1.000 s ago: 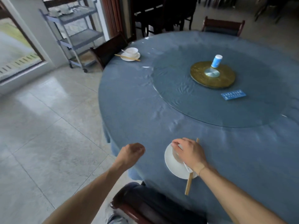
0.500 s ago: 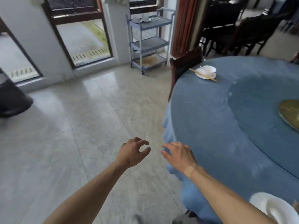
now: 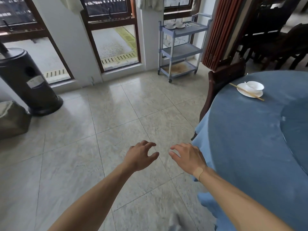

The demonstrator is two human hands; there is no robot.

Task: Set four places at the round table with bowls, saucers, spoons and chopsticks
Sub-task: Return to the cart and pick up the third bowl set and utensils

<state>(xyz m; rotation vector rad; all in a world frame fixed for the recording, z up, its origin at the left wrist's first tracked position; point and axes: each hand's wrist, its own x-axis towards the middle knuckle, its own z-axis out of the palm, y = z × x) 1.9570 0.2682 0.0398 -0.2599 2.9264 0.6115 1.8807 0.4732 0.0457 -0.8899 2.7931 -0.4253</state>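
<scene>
Above floor, both hands [image 3: 164, 155] empty; bowl [image 3: 255, 85] on saucer [image 3: 245, 93]

Pale tiled floor [image 3: 103, 124] fills most of view. Dark cylindrical patio heater [image 3: 25, 80] stands at left, white label on side, beside grey-brown sack [image 3: 11, 120] at left edge. Tall brown-framed windows [image 3: 115, 35] along far wall. Grey-blue three-shelf trolley [image 3: 180, 49] on castors stands by windows, just left of red-brown slatted folding screen [image 3: 220, 29]. Dark wooden chair [image 3: 221, 82] pushed against tablecloth edge. More dark chairs [image 3: 273, 39] at upper right, behind
</scene>
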